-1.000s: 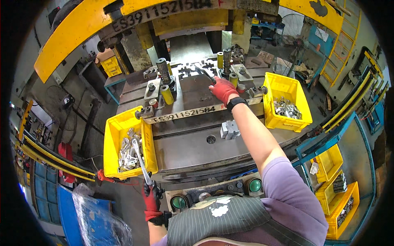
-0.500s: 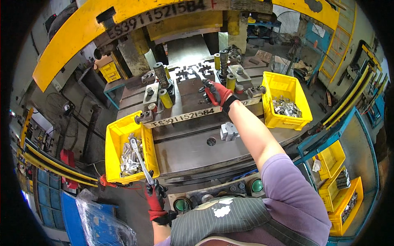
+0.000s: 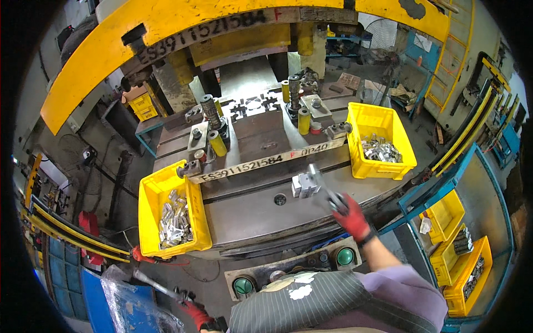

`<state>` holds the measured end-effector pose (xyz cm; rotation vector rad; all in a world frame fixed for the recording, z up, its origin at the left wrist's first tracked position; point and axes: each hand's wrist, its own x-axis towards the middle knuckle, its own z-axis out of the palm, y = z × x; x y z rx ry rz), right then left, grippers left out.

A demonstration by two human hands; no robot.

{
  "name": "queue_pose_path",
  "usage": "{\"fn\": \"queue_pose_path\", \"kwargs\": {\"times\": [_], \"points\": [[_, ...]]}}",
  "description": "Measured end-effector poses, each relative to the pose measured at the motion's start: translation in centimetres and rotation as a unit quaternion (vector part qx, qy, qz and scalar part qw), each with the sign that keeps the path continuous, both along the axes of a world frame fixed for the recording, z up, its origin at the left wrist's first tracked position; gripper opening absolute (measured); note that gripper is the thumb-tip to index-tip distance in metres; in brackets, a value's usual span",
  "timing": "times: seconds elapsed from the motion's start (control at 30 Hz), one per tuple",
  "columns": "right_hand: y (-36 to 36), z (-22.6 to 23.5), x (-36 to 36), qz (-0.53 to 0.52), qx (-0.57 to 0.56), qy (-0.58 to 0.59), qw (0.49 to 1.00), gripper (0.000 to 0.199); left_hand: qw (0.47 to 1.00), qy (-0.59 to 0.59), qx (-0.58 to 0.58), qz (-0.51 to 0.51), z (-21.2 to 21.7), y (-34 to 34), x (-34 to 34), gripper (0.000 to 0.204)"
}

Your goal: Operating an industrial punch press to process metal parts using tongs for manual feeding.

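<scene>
My right hand (image 3: 353, 217), in a red glove, is closed around a long, motion-blurred silver tongs-like tool (image 3: 323, 185). Its tip is over a small group of silver metal blocks (image 3: 304, 186) on the press bed; I cannot tell whether it grips one. At the lower left, my left hand (image 3: 195, 314), also red-gloved, is closed on a second long silver tongs-like tool (image 3: 155, 286), whose tip points away over plastic wrap. Beyond my right hand is the lower die (image 3: 261, 130), with guide posts and a brightly lit far part.
Yellow bins of silver metal parts stand at the bed's left (image 3: 145, 211) and right (image 3: 383, 169). Two green buttons sit on a control panel (image 3: 300, 269) before me. The yellow press frame (image 3: 194, 25) arches overhead. A blue rack (image 3: 483, 152) with yellow bins is at right.
My right hand has pulled back from the die toward me, its tool now at the blocks. My left hand has moved down and left, taking its tool away from the left bin.
</scene>
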<state>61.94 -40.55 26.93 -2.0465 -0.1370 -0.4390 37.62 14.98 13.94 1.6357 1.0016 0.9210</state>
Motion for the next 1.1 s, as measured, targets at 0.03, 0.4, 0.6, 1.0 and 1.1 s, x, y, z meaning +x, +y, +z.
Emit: {"fn": "queue_pose_path", "kwargs": {"times": [0.03,0.4,0.6,1.0,1.1], "points": [[-0.3,1.6,-3.5,-0.061,-0.089,-0.019,0.994,0.044,0.996,-0.016,0.079,0.04,-3.1,2.5,-3.2,0.041],[-8.3,-15.3,-15.6,-0.069,0.39,0.475,0.786,0.03,0.782,0.399,-0.28,-0.388,2.0,-7.8,3.3,0.064],[-8.5,-21.5,-13.5,-0.078,0.218,0.42,0.877,0.03,0.804,0.339,-0.33,-0.361,0.4,-9.2,6.2,0.044],[-6.3,-14.8,-13.5,-0.115,0.274,0.444,0.845,0.038,0.849,0.281,-0.326,-0.307,-1.7,-9.2,5.7,0.045],[-7.0,-16.8,-13.7,-0.139,0.216,0.356,0.899,0.034,0.866,0.251,-0.328,-0.282,-2.6,-9.3,5.5,0.042]]}}
